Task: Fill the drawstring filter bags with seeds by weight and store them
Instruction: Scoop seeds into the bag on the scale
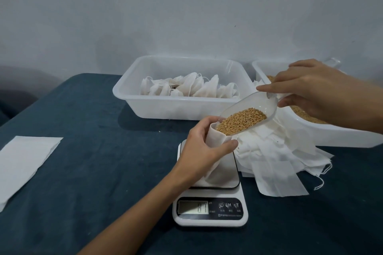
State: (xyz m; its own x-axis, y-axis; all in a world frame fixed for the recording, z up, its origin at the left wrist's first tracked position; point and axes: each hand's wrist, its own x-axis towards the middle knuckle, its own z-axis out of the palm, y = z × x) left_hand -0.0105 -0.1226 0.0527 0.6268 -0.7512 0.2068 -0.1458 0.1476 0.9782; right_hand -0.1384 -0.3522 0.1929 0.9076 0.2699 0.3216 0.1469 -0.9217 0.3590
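My left hand (204,147) grips a white filter bag (215,136) by its open mouth and holds it upright on the white kitchen scale (210,211). My right hand (306,89) holds the handle of a clear plastic scoop (255,105), tilted down to the left. Golden seeds (241,120) lie in the scoop's lip right at the bag's mouth. The scale's display shows digits.
A white bin (132,97) behind the scale holds several filled, tied bags (186,87). A second white bin (342,134) at the right holds loose seeds. A pile of empty flat bags (279,161) lies right of the scale. A white paper sheet (24,161) lies at left.
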